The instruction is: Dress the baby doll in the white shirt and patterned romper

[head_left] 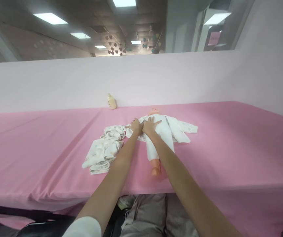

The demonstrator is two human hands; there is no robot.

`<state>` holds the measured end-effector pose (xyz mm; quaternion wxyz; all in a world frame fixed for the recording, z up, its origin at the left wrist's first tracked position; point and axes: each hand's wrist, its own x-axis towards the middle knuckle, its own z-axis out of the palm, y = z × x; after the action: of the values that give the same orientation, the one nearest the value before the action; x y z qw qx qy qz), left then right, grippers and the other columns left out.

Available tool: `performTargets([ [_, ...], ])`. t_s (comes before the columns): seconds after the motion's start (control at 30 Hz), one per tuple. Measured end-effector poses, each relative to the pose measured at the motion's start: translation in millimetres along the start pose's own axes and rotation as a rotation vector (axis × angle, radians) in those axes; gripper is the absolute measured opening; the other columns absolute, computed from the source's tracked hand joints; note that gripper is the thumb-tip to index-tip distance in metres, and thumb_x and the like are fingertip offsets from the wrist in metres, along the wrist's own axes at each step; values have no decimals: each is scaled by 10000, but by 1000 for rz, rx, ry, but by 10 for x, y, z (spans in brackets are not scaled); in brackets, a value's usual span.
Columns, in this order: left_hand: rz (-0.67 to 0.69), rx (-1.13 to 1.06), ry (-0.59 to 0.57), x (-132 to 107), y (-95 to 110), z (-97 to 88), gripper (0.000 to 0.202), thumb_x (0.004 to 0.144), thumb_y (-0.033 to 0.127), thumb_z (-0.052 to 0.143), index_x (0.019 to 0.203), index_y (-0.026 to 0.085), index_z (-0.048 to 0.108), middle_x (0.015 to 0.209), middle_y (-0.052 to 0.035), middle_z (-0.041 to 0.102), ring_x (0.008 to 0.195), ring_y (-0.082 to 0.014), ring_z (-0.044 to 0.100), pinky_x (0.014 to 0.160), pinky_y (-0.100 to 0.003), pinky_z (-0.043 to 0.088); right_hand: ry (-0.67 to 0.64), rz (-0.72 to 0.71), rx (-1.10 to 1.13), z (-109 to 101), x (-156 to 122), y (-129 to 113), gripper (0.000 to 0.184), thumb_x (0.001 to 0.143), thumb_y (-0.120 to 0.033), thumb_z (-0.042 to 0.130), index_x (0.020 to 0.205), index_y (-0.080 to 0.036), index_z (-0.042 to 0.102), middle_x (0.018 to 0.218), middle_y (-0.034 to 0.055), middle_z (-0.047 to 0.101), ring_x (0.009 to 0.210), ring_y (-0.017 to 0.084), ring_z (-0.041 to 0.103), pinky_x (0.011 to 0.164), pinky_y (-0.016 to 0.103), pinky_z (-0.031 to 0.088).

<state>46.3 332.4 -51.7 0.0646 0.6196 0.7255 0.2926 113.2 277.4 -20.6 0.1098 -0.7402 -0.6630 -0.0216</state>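
A baby doll [155, 168] lies on its back on a pink-covered table, its head at the far side and one lower leg and foot bare. White baby clothes [159, 131] cover its body, with a patterned sleeve [189, 127] and another white sleeve spread out to the right. At the doll's left-hand side in view, my left hand [136, 125] has its fingers curled on the white garment. My right hand [150, 125] rests on the doll's chest with fingers spread, its thumb side close against my left hand. What lies beneath both palms is hidden.
Folded white patterned baby clothes [102, 151] lie left of my left forearm, with a rolled white cloth [114, 132] behind them. A cream pump bottle [111, 101] stands at the back by the white wall [57, 82]. The pink tablecloth [230, 148] hangs over the front edge.
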Motion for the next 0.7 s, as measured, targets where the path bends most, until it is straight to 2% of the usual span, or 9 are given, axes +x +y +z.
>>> performTargets([
  [0.07, 53, 59, 0, 13, -83, -10, 399, 806, 318, 514, 1155, 128, 478, 1171, -193, 570, 1142, -333, 490, 973, -552, 301, 14, 53, -16, 53, 29, 19, 503, 846, -304, 462, 1340, -218, 415, 1502, 126, 176, 1353, 414, 39, 924, 759, 16],
  [0.17, 55, 100, -97, 83, -147, -59, 451, 765, 239, 560, 1184, 95, 474, 1176, -220, 564, 1111, -333, 524, 924, -474, 386, 10, 129, 45, 63, 78, 108, 574, 786, -357, 548, 1337, -260, 420, 1513, 101, 147, 1337, 460, 24, 906, 771, 37],
  [0.27, 32, 91, -201, 215, -177, -169, 431, 727, 240, 609, 1127, 96, 539, 1140, -199, 594, 1042, -311, 576, 817, -367, 459, 52, 171, 216, 0, 121, 250, 547, 751, -322, 593, 1285, -287, 477, 1482, 71, 239, 1334, 420, 90, 948, 725, 115],
  [0.37, 29, 86, -233, 338, -229, -299, 382, 690, 276, 659, 1029, 109, 600, 1073, -154, 638, 989, -278, 607, 743, -294, 469, 97, 220, 397, -114, 139, 440, 531, 739, -309, 611, 1259, -294, 505, 1413, 47, 349, 1305, 349, 198, 1005, 626, 180],
  [0.53, 38, 101, -234, 415, -335, -419, 333, 724, 291, 618, 1001, 106, 608, 1058, -149, 647, 960, -254, 622, 672, -251, 452, 149, 302, 692, -286, 117, 736, 586, 646, -256, 660, 1220, -293, 550, 1315, 14, 475, 1223, 272, 374, 1037, 475, 279],
  [0.7, 42, 126, -228, 428, -353, -466, 343, 741, 336, 605, 999, 112, 603, 1017, -146, 657, 893, -243, 641, 635, -246, 453, 164, 348, 801, -326, 82, 852, 602, 592, -214, 662, 1182, -304, 578, 1253, 4, 536, 1149, 244, 467, 995, 441, 341],
])
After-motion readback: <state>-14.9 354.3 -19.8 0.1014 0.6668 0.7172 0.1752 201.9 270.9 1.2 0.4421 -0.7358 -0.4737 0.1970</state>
